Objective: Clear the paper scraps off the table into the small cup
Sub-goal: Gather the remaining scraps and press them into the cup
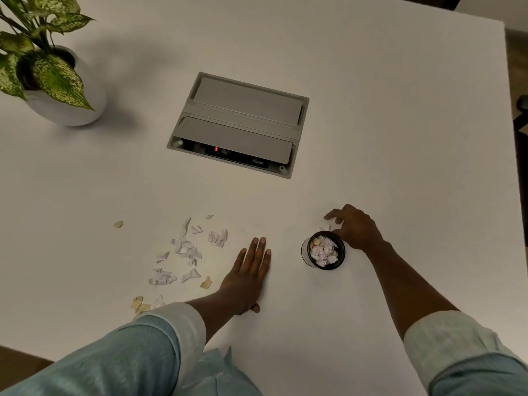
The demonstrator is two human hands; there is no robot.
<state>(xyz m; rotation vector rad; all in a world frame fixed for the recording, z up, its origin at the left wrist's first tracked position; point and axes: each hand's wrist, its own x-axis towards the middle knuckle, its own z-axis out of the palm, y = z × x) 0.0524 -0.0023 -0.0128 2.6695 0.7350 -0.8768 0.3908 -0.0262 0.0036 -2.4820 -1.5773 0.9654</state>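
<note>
A small dark cup (pixel 323 250) stands on the white table (pixel 371 124), partly filled with white scraps. My right hand (pixel 354 228) rests just behind and to the right of the cup, fingers spread over the table near a small scrap (pixel 325 228); whether it touches the cup I cannot tell. My left hand (pixel 249 277) lies flat on the table, palm down, fingers together, holding nothing. To its left lies a scatter of several white and pale lilac paper scraps (pixel 185 252), with a few yellowish ones (pixel 140 304) near my left sleeve and one (pixel 118 224) farther left.
A grey cable box (pixel 240 124) with hinged lids is set into the table's middle. A potted plant (pixel 51 75) in a white pot stands at the far left. The table's right edge runs down the right side of the view.
</note>
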